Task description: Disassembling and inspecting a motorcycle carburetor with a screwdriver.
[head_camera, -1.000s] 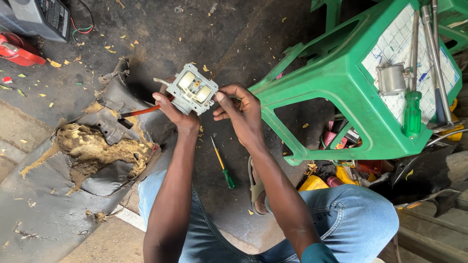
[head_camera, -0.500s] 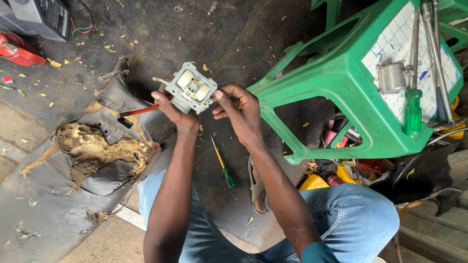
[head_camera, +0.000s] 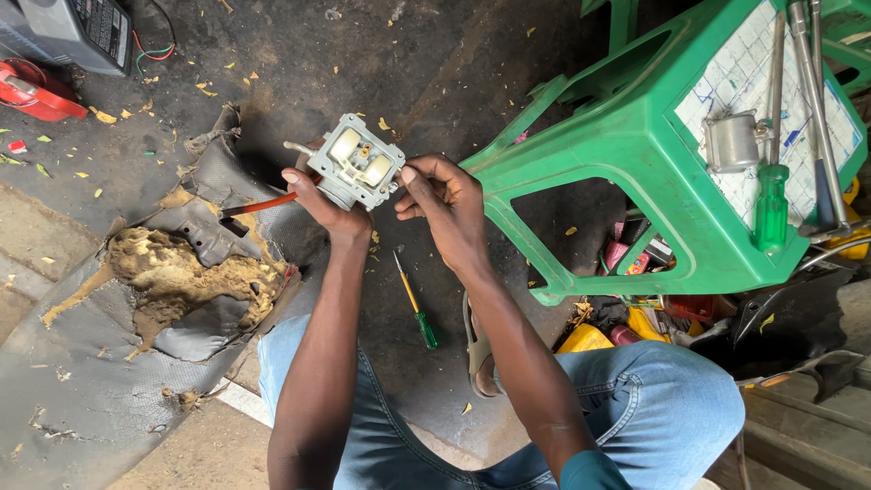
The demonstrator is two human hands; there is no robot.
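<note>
Two hands hold one small metal part above a dark, littered floor [head_camera: 272, 63]. Far left, a red object [head_camera: 36, 91] lies beside a grey box [head_camera: 77, 32] with coloured wires. Below these, a torn grey seat cover [head_camera: 136, 299] lies flat, its yellow foam padding [head_camera: 181, 272] exposed through the rip. A thin orange hose [head_camera: 259, 206] runs from the cover towards the left hand.

The left hand [head_camera: 322, 200] is closed around the lower left side of a grey metal carburettor body [head_camera: 356, 163], thumb pressed to its edge. The carburettor body is held in the air at centre frame, its open face with two pale round floats turned up to the camera. The right hand [head_camera: 445, 204] grips the right edge of the same part, fingertips pinched against it, remaining fingers curled.

On the floor below the hands, between the forearms, lies a screwdriver [head_camera: 415, 304] with a yellow shaft and green handle, untouched. A sandal [head_camera: 478, 349] sits just beside it.

To the right stands a green plastic stool [head_camera: 626, 154]. Its top carries a small metal cup [head_camera: 730, 141], a green-handled screwdriver [head_camera: 772, 204] and long metal tools [head_camera: 817, 100]. Yellow and red containers [head_camera: 626, 331] are crowded beneath the stool.
</note>
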